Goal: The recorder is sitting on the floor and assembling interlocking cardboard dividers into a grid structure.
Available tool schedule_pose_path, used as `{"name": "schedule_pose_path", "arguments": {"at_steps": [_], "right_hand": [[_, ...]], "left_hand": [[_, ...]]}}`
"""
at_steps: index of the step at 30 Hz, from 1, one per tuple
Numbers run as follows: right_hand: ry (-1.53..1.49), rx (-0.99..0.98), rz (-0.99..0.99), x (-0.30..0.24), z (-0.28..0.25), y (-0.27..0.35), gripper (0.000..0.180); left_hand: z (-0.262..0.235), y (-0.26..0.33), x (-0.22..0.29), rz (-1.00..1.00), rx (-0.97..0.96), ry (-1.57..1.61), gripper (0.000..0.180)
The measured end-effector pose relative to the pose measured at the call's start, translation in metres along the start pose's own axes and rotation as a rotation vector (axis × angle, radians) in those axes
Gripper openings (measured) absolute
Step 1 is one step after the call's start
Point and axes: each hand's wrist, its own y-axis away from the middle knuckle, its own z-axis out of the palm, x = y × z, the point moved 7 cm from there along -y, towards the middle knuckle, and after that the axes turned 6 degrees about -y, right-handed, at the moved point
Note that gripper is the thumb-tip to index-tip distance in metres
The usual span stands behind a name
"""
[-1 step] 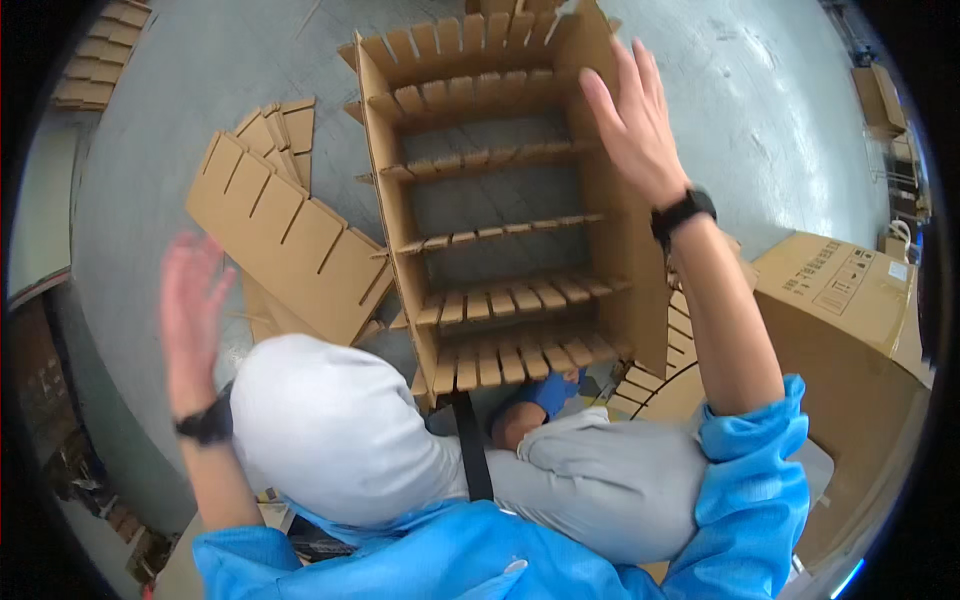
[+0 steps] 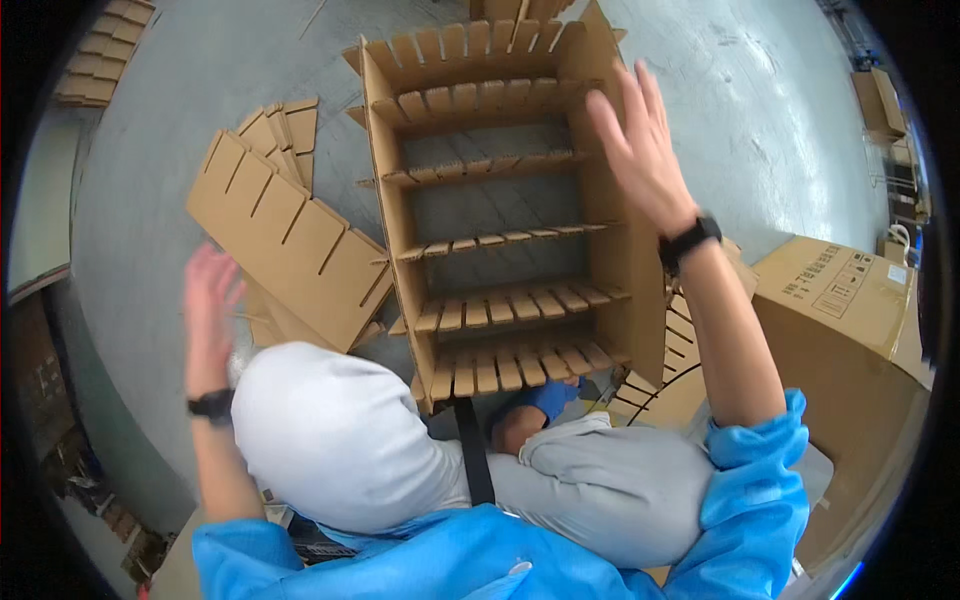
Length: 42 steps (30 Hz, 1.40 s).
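In front of me stands a cardboard divider frame [image 2: 379,200], with two long side panels and several slotted cross strips between them. My right hand [image 2: 645,150] is at the outer side of its right panel [image 2: 640,270]. Its fingers are stretched and spread, and it looks to rest against or very near the panel; which one I cannot tell. To the left, my left hand [image 2: 212,300] is raised with fingers apart, slightly blurred and holding nothing. Nearest to it lies a slotted cardboard sheet [image 2: 275,225], on top of other cardboard pieces.
More slotted strips [image 2: 290,130] lie beyond the sheet on the grey floor [image 2: 230,60]. A large closed carton [image 2: 830,300] stands at the right, beside further slotted pieces [image 2: 675,345]. Stacked cardboard [image 2: 105,50] sits at the far left. My knees are close to the frame's near end.
My left hand has moved slightly right and down. My right hand has shifted a little down and right along the panel, still open.
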Motion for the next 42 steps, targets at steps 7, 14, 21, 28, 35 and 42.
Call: {"name": "schedule_pose_path", "arguments": {"at_steps": [7, 14, 21, 28, 35, 42], "right_hand": [[0.207, -0.271, -0.033, -0.044, -0.029, 0.137, 0.065], [0.289, -0.186, -0.066, -0.030, -0.008, 0.178, 0.074], [0.156, -0.093, -0.061, -0.047, -0.014, 0.091, 0.063], [0.258, 0.055, -0.177, -0.031, 0.020, -0.063, 0.065], [0.290, -0.043, -0.314, -0.046, 0.024, -0.042, 0.062], [0.525, 0.005, -0.282, -0.035, 0.062, -0.076, 0.064]], "left_hand": [[0.024, -0.030, -0.164, -0.001, 0.203, -0.503, 0.071], [0.045, -0.004, -0.114, -0.260, 0.278, -0.002, 0.074], [0.039, -0.037, -0.101, 0.119, 0.489, -0.864, 0.088], [0.045, -0.044, -0.091, 0.025, 0.389, -0.795, 0.086], [0.050, -0.048, -0.093, 0.093, 0.427, -0.596, 0.084], [0.044, -0.058, -0.092, 0.078, 0.505, -0.549, 0.087]]}}
